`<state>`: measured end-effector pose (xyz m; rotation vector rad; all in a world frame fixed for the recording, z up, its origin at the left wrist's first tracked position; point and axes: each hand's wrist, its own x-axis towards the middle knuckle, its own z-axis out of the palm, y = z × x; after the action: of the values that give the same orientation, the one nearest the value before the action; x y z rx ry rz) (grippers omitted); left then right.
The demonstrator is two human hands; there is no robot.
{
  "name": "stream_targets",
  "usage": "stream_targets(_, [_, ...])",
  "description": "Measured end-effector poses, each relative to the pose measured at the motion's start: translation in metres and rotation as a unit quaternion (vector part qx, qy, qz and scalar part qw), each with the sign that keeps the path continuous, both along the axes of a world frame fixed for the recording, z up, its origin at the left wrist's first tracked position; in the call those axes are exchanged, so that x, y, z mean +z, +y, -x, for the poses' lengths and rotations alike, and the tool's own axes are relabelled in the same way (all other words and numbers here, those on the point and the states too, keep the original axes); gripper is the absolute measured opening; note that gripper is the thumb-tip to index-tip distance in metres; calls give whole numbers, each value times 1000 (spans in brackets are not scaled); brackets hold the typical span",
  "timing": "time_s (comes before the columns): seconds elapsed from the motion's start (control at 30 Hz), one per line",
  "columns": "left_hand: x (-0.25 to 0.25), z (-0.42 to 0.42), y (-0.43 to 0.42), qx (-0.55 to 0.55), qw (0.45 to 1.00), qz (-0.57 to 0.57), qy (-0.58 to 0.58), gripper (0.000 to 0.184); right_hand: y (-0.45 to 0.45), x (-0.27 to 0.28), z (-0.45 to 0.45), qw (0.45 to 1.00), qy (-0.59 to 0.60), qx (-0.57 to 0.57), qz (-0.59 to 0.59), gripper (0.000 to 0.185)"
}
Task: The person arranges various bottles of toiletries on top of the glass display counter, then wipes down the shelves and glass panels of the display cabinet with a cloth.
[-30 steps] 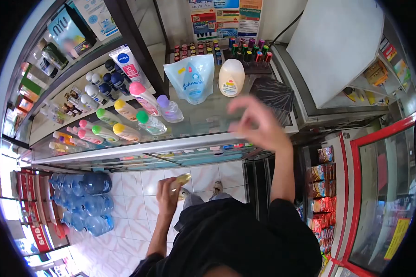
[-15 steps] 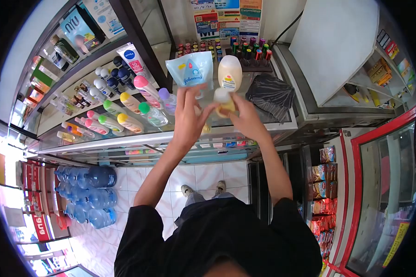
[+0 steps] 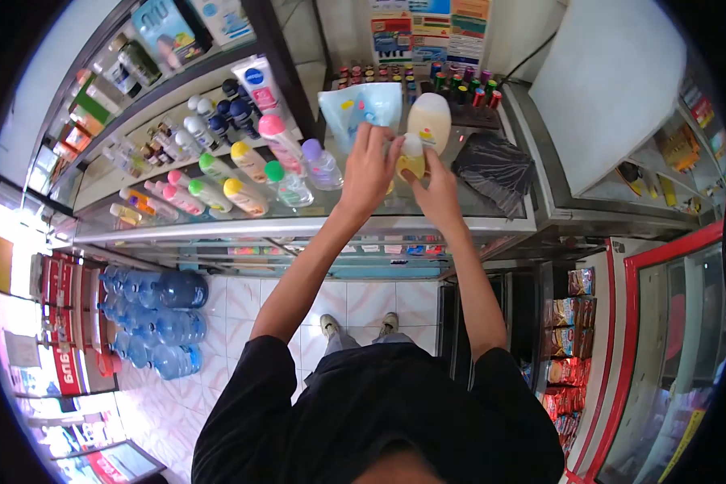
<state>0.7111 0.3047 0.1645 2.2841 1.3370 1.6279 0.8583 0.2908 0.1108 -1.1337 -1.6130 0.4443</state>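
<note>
My right hand [image 3: 439,192] grips a small bottle of yellow liquid with a white cap [image 3: 411,161], held upright above the glass counter. My left hand [image 3: 366,173] is beside it, fingers bent in front of a pale blue Johnson's pouch [image 3: 361,109]. Its thumb lies by the bottle's left side, near the cap; whether it presses on the bottle is hard to see. A larger cream-coloured bottle [image 3: 429,121] stands just behind the small one. Part of another yellow item [image 3: 390,188] shows below, mostly hidden by my hands.
Several toiletry bottles [image 3: 248,198] stand left on the glass counter [image 3: 460,211]. A dark folded cloth [image 3: 492,173] lies at the right. Rows of small bottles [image 3: 460,85] stand at the back. Blue water jugs [image 3: 176,327] are on the floor, and snack packs [image 3: 571,339] hang at right.
The small bottle has come upright in my right hand. My left fingers have bent, and the thumb is nearer the cap. The whole view has shifted, so the counter things appear farther right.
</note>
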Motion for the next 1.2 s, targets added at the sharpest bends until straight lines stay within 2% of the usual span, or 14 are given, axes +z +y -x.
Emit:
stream_targets(0.17, [-6,2,-2,-16,1000,-20,10,17,-28,15,-14,996,5,9,83,51])
stream_targets(0.3, [3,4,-24,-5,995,-88,-57,21,-92,22,-12,989,-37,-129,54,41])
stream_targets(0.37, [-13,18,-56,-33,993,-107,-49,26,-128,22,0,983,37,-127,128,36])
stream_targets(0.43, [-46,44,-93,-135,986,-96,-26,32,-149,-4,26,989,73,-84,95,33])
stream_targets(0.53, [-88,102,-150,-228,973,-6,-30,34,-168,-33,78,978,18,53,200,29])
stream_targets(0.63, [-169,197,-197,-169,969,180,-21,34,-191,-116,147,916,12,206,343,31])
stream_targets(0.7, [-214,274,-211,-104,953,283,-23,33,-203,-134,202,863,34,279,420,39])
stream_targets(0.8, [-229,370,-205,60,931,359,-3,39,-182,-168,287,874,10,315,369,41])
stream_targets(0.87, [-241,417,-183,151,937,314,-1,46,-149,-169,352,912,28,288,291,42])
stream_targets(0.93, [-227,449,-158,157,950,268,23,54,-100,-176,409,966,-8,233,116,45])
stream_targets(1.0, [-198,462,-135,172,958,227,39,55,-53,-197,450,974,-83,148,148,41])
stream_targets(1.07, [-205,472,-116,205,946,245,64,52,-17,-168,479,988,-115,80,-71,46])
stream_targets(1.13, [-216,476,-100,221,925,304,53,50,8,-161,492,986,-118,80,-85,46])
stream_targets(1.2, [-225,482,-92,203,942,254,86,45,24,-166,496,988,-113,104,-16,45])
